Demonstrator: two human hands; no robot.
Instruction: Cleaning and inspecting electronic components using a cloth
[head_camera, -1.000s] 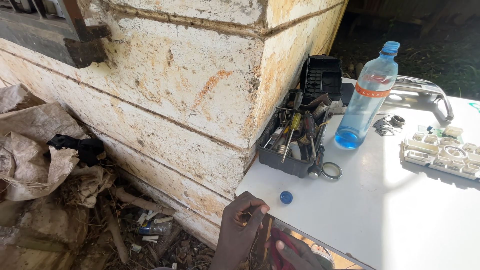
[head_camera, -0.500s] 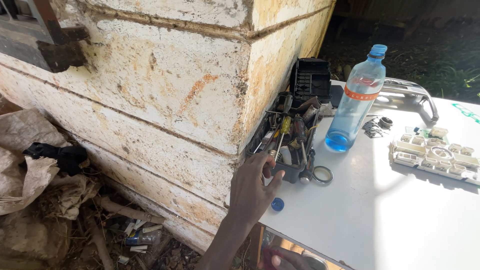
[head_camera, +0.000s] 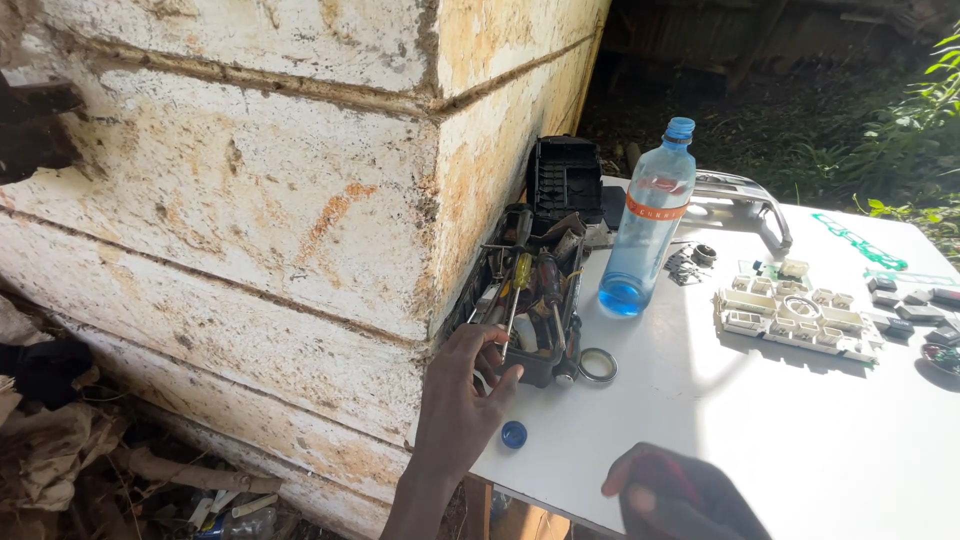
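My left hand (head_camera: 458, 400) reaches over the table's near-left corner. Its fingers are spread at the near end of a black tool tray (head_camera: 532, 290), touching the tips of the tools there. The tray holds several screwdrivers, one of them with a yellow handle (head_camera: 521, 272), and other small tools. A metal ring (head_camera: 597, 365) lies just right of the tray's near end, and a small blue bottle cap (head_camera: 513, 434) lies beside my left wrist. My right hand (head_camera: 680, 497) sits low at the table's front edge, fingers curled. Whether it holds anything is unclear.
The white table (head_camera: 700, 410) stands against a stained plaster wall corner (head_camera: 430, 170). On it are a clear bottle with blue liquid (head_camera: 645, 235), a white keypad part (head_camera: 795, 320), a silver handle (head_camera: 745, 195) and small dark parts (head_camera: 905, 300). Debris covers the ground at left.
My left hand has moved up from the table's front edge to the near end of the tool tray. The flat shiny object seen at the bottom edge earlier is out of view.
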